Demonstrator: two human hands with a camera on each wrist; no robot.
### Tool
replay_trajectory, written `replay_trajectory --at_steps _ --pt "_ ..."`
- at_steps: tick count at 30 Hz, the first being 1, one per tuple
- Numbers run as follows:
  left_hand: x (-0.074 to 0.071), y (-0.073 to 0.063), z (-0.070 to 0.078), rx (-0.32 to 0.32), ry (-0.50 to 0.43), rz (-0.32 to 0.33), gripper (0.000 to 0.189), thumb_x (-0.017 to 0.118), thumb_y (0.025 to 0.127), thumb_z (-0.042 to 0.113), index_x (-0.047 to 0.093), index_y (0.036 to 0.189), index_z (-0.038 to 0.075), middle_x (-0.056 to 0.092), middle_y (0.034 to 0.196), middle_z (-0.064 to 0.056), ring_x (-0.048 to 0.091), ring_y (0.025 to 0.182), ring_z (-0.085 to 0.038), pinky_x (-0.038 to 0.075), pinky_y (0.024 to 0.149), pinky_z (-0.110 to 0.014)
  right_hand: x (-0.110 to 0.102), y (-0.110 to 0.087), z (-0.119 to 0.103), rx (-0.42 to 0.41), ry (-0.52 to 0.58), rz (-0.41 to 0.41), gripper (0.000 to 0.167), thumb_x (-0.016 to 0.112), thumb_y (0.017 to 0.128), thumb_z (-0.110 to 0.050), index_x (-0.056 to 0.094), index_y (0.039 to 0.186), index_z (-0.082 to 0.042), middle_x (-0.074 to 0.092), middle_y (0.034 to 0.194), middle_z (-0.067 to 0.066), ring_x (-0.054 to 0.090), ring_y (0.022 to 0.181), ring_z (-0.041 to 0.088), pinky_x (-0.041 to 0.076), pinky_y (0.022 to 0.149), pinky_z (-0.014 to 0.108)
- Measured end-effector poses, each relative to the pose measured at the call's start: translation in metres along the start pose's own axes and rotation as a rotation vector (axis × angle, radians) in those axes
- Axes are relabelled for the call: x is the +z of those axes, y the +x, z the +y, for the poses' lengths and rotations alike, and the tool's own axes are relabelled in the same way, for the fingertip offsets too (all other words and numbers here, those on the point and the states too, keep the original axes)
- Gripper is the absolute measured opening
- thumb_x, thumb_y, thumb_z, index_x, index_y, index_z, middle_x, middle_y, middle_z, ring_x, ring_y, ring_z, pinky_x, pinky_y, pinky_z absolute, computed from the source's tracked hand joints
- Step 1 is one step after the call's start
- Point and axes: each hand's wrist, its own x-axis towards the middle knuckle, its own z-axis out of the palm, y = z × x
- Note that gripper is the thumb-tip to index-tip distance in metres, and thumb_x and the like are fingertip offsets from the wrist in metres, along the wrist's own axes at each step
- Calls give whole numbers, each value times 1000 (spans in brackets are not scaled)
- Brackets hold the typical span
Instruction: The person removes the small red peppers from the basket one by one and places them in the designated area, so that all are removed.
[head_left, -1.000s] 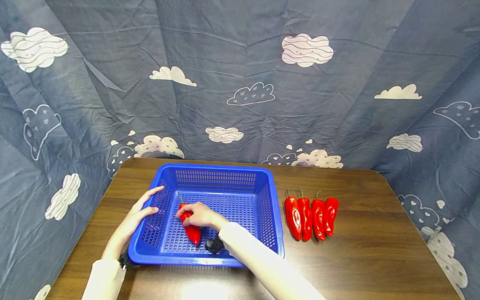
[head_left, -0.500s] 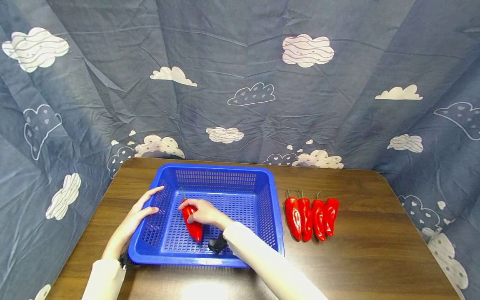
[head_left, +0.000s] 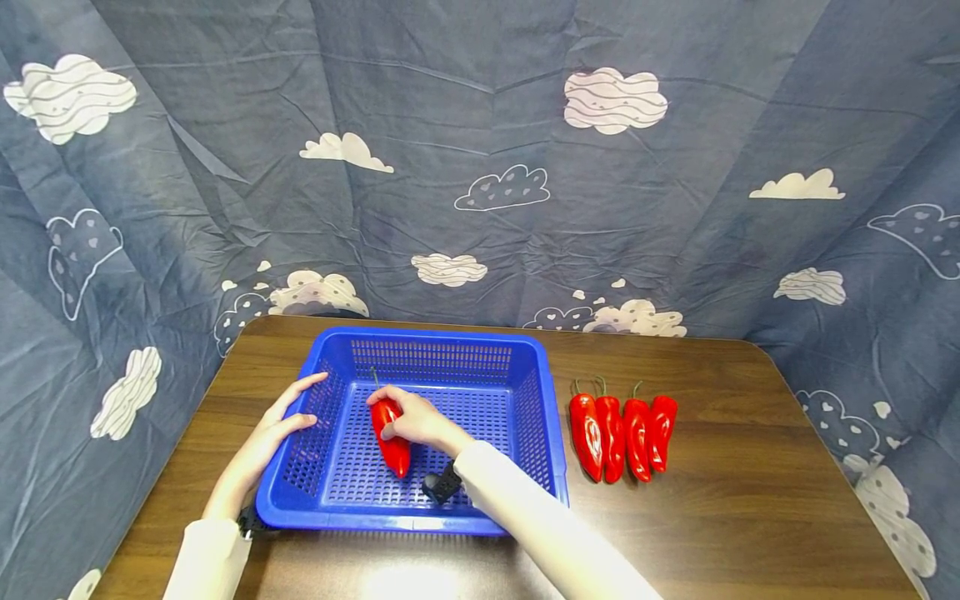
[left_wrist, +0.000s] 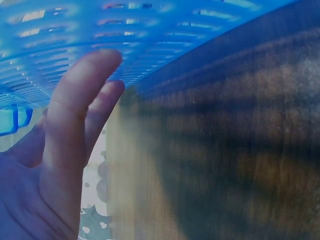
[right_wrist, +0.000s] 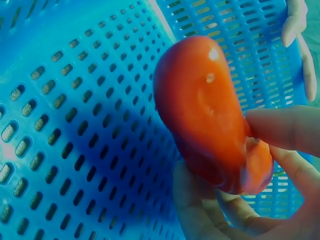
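Note:
My right hand (head_left: 418, 419) holds a long red pepper (head_left: 393, 450) inside the blue plastic basket (head_left: 412, 522). In the right wrist view, thumb and fingers wrap the upper part of the pepper (right_wrist: 200, 110), whose tip points toward the camera; it appears slightly above the slotted floor. My left hand (head_left: 264, 437) grips the basket's left side. Two of its digits reach over the rim, while in the left wrist view other fingers (left_wrist: 67, 130) lie against the outer wall.
Several more red peppers (head_left: 586, 437) lie side by side on the wooden table (head_left: 735, 483), right of the basket. A dark curtain (head_left: 480, 233) with cloud prints hangs behind. A black wrist camera (head_left: 441, 485) sits under my right wrist, inside the basket.
The right hand and its pepper have shifted a little to the right and away from me within the basket. The left hand, basket and other peppers stay where they were.

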Motion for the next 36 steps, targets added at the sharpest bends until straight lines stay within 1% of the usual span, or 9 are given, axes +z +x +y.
replay_trajectory --at_steps 5,7,10,14,15,19,23,28,36 --pt "1 1 1 7 4 -3 58 44 96 5 28 150 17 27 145 -21 51 109 -29 51 79 -42 -5 -2 1 9 72 9 57 68 72 9 57 123 -14 59 104 12 56 87 21 50 66 30" --pt "1 1 1 4 -2 -5 58 44 96 5 28 150 18 27 145 -21 51 109 -29 51 79 -43 -7 -4 0 13 116 2 59 67 72 10 55 126 -13 59 106 14 57 87 23 51 66 32" --pt "1 1 0 18 14 0 57 44 95 5 28 149 17 28 144 -22 50 110 -27 50 81 -40 -12 -8 -2 -5 168 -8 60 65 73 11 52 127 -10 58 105 16 58 85 24 52 66 34" --pt "0 3 -1 70 67 7 57 44 94 2 29 148 10 30 143 -24 49 112 -22 49 84 -34 -18 -12 -5 -36 190 -9 60 65 73 10 50 128 -8 57 103 17 58 83 24 52 65 34" --pt "0 3 -1 73 69 7 57 44 94 2 29 148 10 30 143 -24 49 112 -22 49 84 -33 -19 -13 -5 -39 192 -7 60 65 73 10 50 128 -8 56 103 16 58 82 24 52 65 34" --pt "0 3 -1 54 58 7 58 45 94 3 29 149 12 30 144 -22 50 112 -22 49 83 -34 -23 -15 -3 -43 221 0 60 65 75 10 49 130 -7 55 104 17 59 83 24 53 67 34" --pt "0 1 -1 34 47 11 58 44 94 3 29 149 14 29 144 -22 50 112 -23 50 83 -36 -29 -18 -1 -49 273 8 61 64 75 11 47 131 -5 54 107 20 59 86 27 54 69 38" --pt "0 1 -1 26 35 8 58 44 95 3 28 149 15 29 144 -22 52 110 -24 51 81 -38 -37 -23 1 -55 304 17 60 63 76 10 47 131 -5 52 108 20 58 89 28 54 70 39" --pt "1 0 0 87 56 2 57 45 94 3 30 148 11 29 143 -24 52 110 -19 50 82 -34 -50 -29 6 -49 314 27 58 63 77 9 48 131 -7 49 105 19 58 89 29 54 70 39"
